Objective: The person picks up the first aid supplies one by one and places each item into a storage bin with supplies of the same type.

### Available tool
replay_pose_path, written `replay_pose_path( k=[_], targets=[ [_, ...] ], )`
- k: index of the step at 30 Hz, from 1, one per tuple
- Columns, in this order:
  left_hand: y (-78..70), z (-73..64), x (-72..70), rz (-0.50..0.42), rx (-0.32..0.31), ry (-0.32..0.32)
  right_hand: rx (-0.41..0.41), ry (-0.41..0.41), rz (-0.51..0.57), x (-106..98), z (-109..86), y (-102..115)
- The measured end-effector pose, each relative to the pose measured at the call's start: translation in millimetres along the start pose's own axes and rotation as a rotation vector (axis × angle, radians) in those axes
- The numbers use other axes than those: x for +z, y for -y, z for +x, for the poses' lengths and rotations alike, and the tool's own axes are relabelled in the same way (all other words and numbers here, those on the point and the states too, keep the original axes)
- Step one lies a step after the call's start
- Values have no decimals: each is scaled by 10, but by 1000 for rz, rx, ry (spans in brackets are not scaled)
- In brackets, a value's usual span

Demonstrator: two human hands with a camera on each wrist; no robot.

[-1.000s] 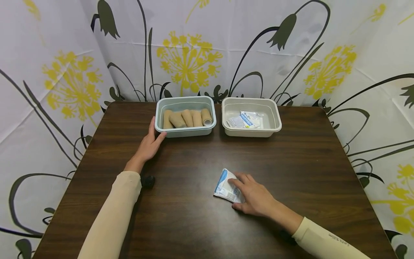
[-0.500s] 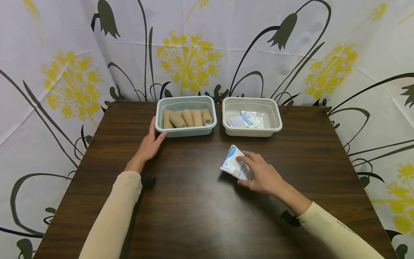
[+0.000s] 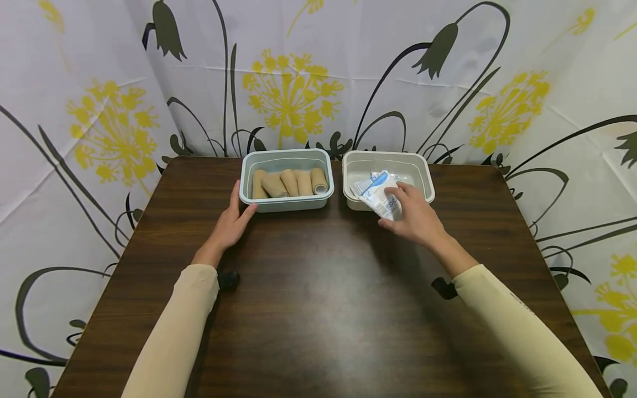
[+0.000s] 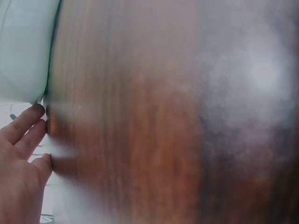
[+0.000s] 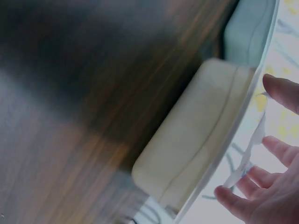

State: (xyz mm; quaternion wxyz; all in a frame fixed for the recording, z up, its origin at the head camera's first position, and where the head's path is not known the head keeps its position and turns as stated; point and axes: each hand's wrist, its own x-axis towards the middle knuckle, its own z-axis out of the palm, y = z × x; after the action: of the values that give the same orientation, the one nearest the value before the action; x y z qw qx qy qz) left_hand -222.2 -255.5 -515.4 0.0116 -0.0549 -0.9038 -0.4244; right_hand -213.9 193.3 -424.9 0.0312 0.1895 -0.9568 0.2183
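Observation:
With thumb and fingers my right hand (image 3: 415, 216) pinches a white and blue packet (image 3: 380, 194) over the front rim of the cream bin (image 3: 428, 190). In the right wrist view the packet (image 5: 250, 149) shows edge-on between thumb and fingertips, above the bin's rim. Other white and blue packets lie inside that bin, partly hidden by the held one. My left hand (image 3: 228, 225) rests against the left front corner of the light blue bin (image 3: 286, 205), thumb at its front and fingers along its side. Several tan bandage-like rolls (image 3: 303, 182) lie in the blue bin.
Both bins stand side by side near the back edge of the dark wooden table (image 3: 308, 298). A floral curtain (image 3: 308, 72) hangs right behind it. Dark wrist cameras (image 3: 229, 281) sit under both forearms.
My right hand has lifted the packet off the table and carried it forward and to the right, over the cream bin. My left hand stays at the blue bin.

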Motion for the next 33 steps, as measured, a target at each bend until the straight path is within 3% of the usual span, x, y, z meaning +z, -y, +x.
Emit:
replay_pose_path(
  k=[7,14,23,33],
  targets=[
    [1,-10,-8,-4,-5,1,87,-23,40,-8,303,-199],
    [9,4,4,3,-5,-1,128,7,47,-4,440,-290],
    [-7,36,33,-5,5,5,111,-75,71,60,386,-375],
    [40,-2,-1,-12,-7,17,92,-131,113,17,144,-436]
  ],
)
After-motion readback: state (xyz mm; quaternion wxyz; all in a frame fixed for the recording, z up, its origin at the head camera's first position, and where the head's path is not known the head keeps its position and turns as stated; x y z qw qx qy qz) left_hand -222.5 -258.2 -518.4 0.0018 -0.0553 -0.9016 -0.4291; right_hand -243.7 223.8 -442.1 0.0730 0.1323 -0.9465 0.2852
